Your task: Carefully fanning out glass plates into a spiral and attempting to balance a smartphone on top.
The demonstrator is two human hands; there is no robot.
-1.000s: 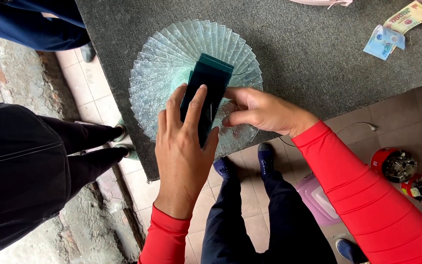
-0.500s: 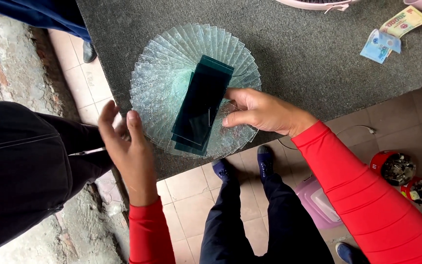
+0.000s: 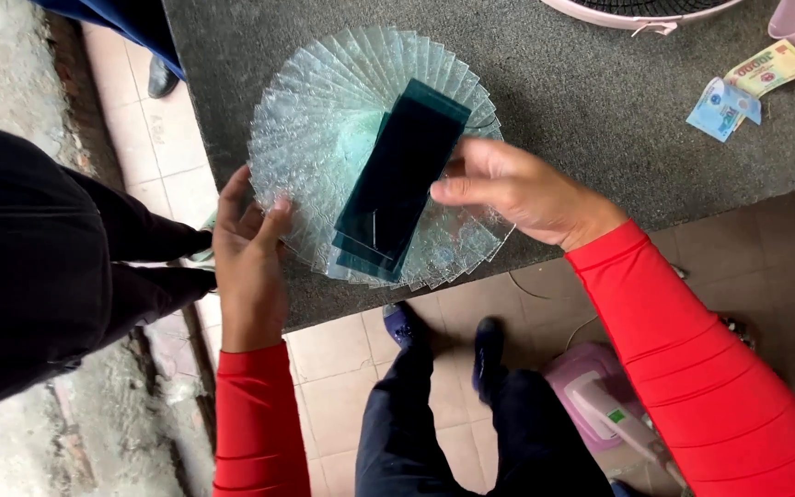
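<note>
Fingers of both hands work a fan of glass strips [image 3: 324,138] on a dark grey table [image 3: 600,120]: the left hand [image 3: 248,253], fingers spread apart w/ thumb out, touches the fan's lower-left rim at the table edge; the right hand [image 3: 522,189], fingers loosely curled together, presses its tips on the right long edge of a dark green glass stack [image 3: 402,175] lying on the fan's centre. Neither hand grips anything closed. Largest first: the table fills the upper part of the view, w/ tiled floor [image 3: 342,359] below it. The fan, clear strips laid in a near-full circle, lies flat near the table's front edge, its lower rim overhanging slightly. The stack, approx. rectangular, has its long axis diagonal, upper-right end pointing away from the person, lower-left end toward the table edge; lower plates show offset at that near end. Red sleeves cover both forearms. A second person in black clothing [image 3: 39,267] stands at left. Far right on the table: folded banknotes [image 3: 747,87], well apart from the hands. On the floor at lower right, a pink device [image 3: 600,410].
</note>
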